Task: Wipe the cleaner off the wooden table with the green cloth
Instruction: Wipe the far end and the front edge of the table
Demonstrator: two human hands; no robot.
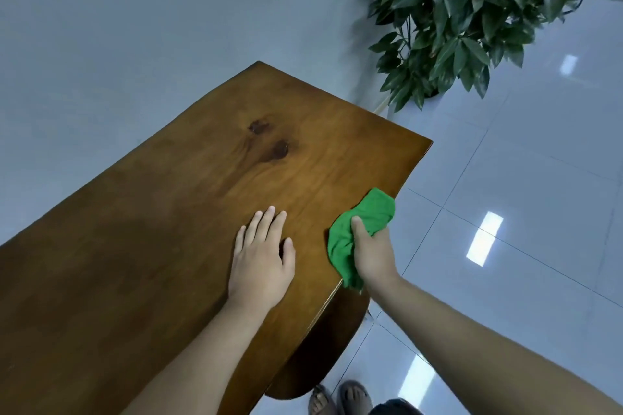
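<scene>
The wooden table [175,199] runs from the lower left to the upper middle, with two dark knots in its grain. My right hand [372,251] grips the bunched green cloth [367,212] against the table's right edge; part of the cloth hangs over that edge. My left hand [261,256] lies flat on the tabletop just left of the cloth, palm down, fingers slightly spread, holding nothing. I cannot make out any cleaner on the wood.
A leafy potted plant [472,10] stands on the floor beyond the table's far right corner. Glossy white floor tiles [522,229] lie to the right. A grey wall runs behind the table. My sandalled feet [340,397] show at the bottom.
</scene>
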